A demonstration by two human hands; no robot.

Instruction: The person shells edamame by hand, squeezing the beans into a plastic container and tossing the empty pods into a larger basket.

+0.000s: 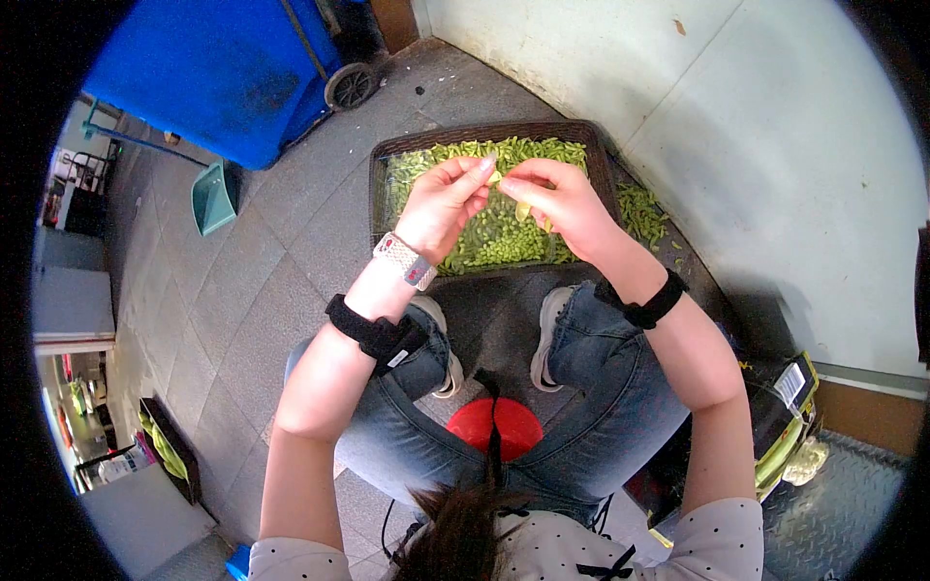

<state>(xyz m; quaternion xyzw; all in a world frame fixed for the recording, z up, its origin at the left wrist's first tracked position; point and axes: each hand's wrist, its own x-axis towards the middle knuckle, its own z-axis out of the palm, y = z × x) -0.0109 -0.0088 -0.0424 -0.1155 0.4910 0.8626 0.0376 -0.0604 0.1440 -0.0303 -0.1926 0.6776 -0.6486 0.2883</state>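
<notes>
Both hands meet above a dark woven-rim tray [383, 208] that holds many green soybean pods [562, 150] and a heap of loose shelled beans [518, 242] toward the near side. My left hand [446, 203] is closed, thumb and finger pinching one end of a small green pod [496, 179]. On the other side, my right hand [567, 198] pinches the same pod between thumb and forefinger. Yellow-green pod pieces [524, 210] show under the right hand's curled fingers. Whether a bean is inside the pod is too small to tell.
More pods [641, 215] lie on the floor right of the tray, against a white wall [775, 174]. A red round object [496, 429] sits between my legs. A blue wheeled bin [223, 77] and a green dustpan [213, 198] stand at the upper left.
</notes>
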